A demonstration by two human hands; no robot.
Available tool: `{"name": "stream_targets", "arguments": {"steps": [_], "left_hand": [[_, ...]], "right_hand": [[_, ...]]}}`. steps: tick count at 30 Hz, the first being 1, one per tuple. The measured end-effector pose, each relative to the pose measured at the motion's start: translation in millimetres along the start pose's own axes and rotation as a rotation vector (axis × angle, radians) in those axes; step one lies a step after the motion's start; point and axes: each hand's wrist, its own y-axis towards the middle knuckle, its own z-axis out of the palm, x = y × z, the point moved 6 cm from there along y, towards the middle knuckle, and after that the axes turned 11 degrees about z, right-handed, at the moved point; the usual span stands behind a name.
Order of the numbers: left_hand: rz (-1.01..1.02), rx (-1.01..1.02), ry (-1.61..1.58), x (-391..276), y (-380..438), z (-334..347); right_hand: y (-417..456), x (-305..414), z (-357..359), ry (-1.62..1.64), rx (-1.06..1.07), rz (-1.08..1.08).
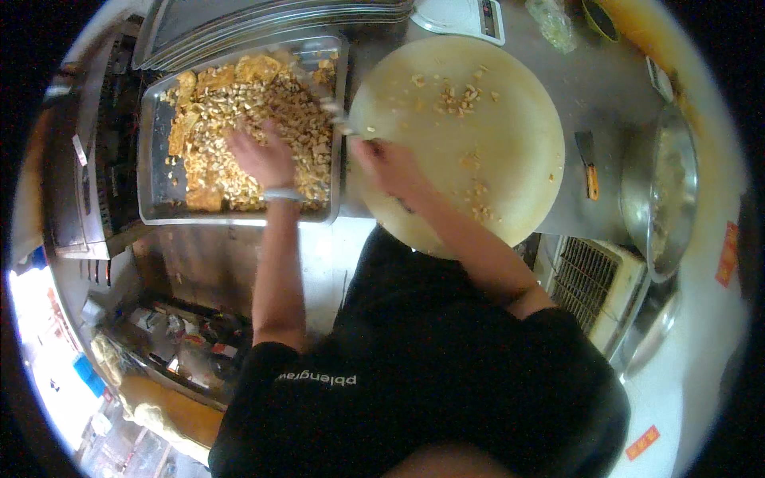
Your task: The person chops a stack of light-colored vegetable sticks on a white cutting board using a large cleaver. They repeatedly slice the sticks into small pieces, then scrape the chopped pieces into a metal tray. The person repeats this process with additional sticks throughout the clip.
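Observation:
My left hand (263, 156) is over a metal baking tray (239, 221), its fingers spread and blurred among chopped light-brown pieces (221, 110); whether it touches them is unclear. Flat golden-brown slabs (203, 199) show at the edges of the heap. My right hand (385, 161) is closed around the dark handle of what looks like a knife (323, 95). Motion blurs its blade, which reaches up and left over the tray's right side. Beneath the right hand lies a large round cutting board (514, 155) with scattered crumbs and small pieces (460, 100).
Stacked metal trays (269, 13) and a white kitchen scale (457, 18) stand at the back. A plastic bag (551, 27), a scraper with an orange handle (590, 173) and a large metal bowl (675, 191) are to the right. A black-fronted appliance (113, 137) borders the left.

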Motion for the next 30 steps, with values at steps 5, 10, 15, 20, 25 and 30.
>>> {"name": "stream_targets", "arguments": {"steps": [5, 10, 15, 20, 25, 30], "left_hand": [[0.671, 0.67, -0.309, -194.3, -113.4, 63.5], [1.304, 0.865, -0.76, -299.2, -239.5, 71.4], [1.202, 0.632, -0.067, -281.1, -185.7, 116.5], [0.444, 0.288, -0.361, -177.5, -61.5, 119.6], [0.494, 0.562, 0.096, -171.8, -32.8, 161.1], [0.726, 0.821, -0.191, -202.1, -98.2, 135.9]], "right_hand": [[-19.3, -71.9, -144.3, -0.275, -0.477, 0.12], [4.9, -118.7, -222.7, -0.571, -0.599, 0.254], [-7.0, -138.4, -190.9, -0.614, -0.453, 0.255], [-49.5, -145.0, -178.1, -0.388, -0.198, 0.091], [-80.7, -213.0, -181.9, 0.599, 0.203, 0.712], [-102.0, -251.1, -204.1, 1.02, 0.179, 0.706]]}}
